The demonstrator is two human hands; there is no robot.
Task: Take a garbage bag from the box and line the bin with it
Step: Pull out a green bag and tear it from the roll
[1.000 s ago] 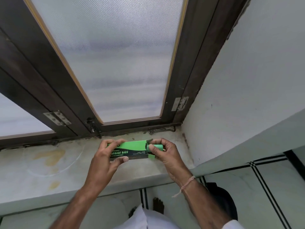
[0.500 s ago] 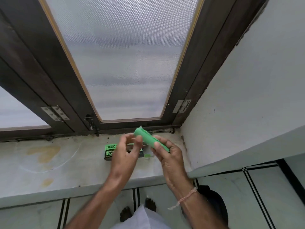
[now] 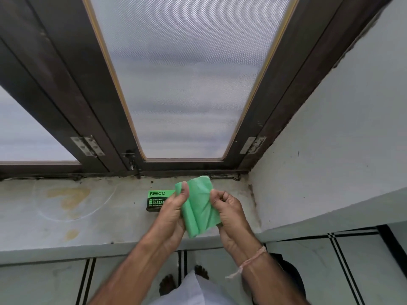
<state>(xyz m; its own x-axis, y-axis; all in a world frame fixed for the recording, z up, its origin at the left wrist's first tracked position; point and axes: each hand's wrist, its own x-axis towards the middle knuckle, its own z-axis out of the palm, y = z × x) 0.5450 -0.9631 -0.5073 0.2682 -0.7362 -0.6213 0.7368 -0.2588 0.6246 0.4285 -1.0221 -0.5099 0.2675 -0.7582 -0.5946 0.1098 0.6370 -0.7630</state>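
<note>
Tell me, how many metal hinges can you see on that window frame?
2. One hinge sits on the dark frame at lower left; the other hinge is at lower right beside the wall. More may lie out of view.

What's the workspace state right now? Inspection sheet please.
Surface: stone sill, stained, with a ring mark.
Job's things: green garbage bag roll, partly unrolled, held above the sill; box lies on the sill behind the left hand; a dark round object on the floor, possibly the bin.
Clutter: nothing seen.
Grip: left hand and right hand both pinch the roll.
Cables: nothing seen.
Surroundings: frosted window, white wall.
</note>
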